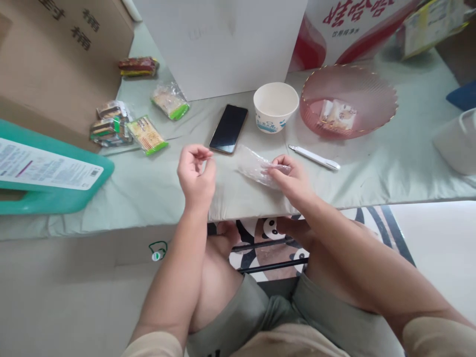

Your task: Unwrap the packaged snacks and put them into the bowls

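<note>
My right hand (pixel 292 179) pinches a crinkled clear plastic bag (pixel 256 166) between thumb and fingers, just above the cloth. The bag's loose end points left, toward my left hand. My left hand (pixel 197 171) is raised near the table's front, its fingers curled in toward the thumb; whatever it may hold is too small or hidden to make out. Beyond the hands lie a dark-screened phone (pixel 228 128) and a white paper bowl (pixel 275 106) with a blue print. A white pen-like utility knife (pixel 314 157) rests to the right of my right hand.
A pink ribbed bowl (pixel 379 111) with small wrapped packets (pixel 338 115) stands at back right. Wrapped snacks (pixel 148 135) lie at left beside a green jug (pixel 74 198) and a cardboard box (pixel 55 74). A white box (pixel 223 49) blocks the back; a white pitcher (pixel 457 141) is far right.
</note>
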Demonstrator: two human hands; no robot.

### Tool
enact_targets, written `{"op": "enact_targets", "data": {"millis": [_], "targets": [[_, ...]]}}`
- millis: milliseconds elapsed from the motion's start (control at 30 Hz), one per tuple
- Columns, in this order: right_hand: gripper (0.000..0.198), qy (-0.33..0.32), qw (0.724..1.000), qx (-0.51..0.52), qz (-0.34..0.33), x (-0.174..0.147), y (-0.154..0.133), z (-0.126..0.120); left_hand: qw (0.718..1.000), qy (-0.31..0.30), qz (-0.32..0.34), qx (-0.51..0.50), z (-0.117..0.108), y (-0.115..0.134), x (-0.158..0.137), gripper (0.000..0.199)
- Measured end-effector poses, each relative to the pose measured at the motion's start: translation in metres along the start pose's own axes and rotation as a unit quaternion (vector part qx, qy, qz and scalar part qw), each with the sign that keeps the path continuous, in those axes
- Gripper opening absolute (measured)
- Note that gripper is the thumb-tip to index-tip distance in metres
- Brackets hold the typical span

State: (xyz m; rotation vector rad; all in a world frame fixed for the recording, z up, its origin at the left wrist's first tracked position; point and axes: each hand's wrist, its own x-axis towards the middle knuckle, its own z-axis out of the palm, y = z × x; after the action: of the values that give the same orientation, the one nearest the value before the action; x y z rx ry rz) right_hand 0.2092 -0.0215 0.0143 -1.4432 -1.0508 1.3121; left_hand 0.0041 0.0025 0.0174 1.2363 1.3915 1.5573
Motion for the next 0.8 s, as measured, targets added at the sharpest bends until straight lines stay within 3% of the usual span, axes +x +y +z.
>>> {"op": "enact_targets", "data": {"millis": [67,200,267,400,533,633,700,800], "targets": [[0.025,0.0,1.0,-0.005,-0.017,-0.001,0.0,0.003,0.998,-0.056,-0.003,-0.003,0.002,0.0,-0.007,0.015],[0.036,-0.093,0.99,0.102,-0.012,-0.003,0.002,0.012,0.952,-0.291,-0.097,-0.012,0.016,-0.001,-0.022,0.04],[0.039,-0.117,0.98,0.158,-0.006,-0.003,0.004,0.015,0.933,-0.336,-0.127,-0.024,0.024,-0.002,-0.025,0.039],[0.035,-0.108,0.983,0.147,-0.022,-0.003,0.004,0.014,0.937,-0.288,-0.176,-0.085,0.03,-0.002,-0.022,0.031],[0.043,0.004,0.994,0.03,-0.106,0.005,0.004,0.009,0.923,-0.272,-0.231,-0.143,0.024,0.0,-0.014,0.029],[0.032,-0.066,0.994,0.031,-0.081,0.014,0.007,0.014,0.911,-0.295,-0.244,-0.155,0.017,0.0,-0.008,0.035],[0.025,-0.085,0.994,0.028,-0.066,0.02,0.009,0.02,0.929,-0.257,-0.232,-0.132,0.014,-0.003,-0.004,0.038],[0.019,-0.036,0.996,0.0,-0.085,0.027,0.009,0.028,0.962,-0.169,-0.209,-0.057,0.016,-0.009,0.003,0.039]]}}
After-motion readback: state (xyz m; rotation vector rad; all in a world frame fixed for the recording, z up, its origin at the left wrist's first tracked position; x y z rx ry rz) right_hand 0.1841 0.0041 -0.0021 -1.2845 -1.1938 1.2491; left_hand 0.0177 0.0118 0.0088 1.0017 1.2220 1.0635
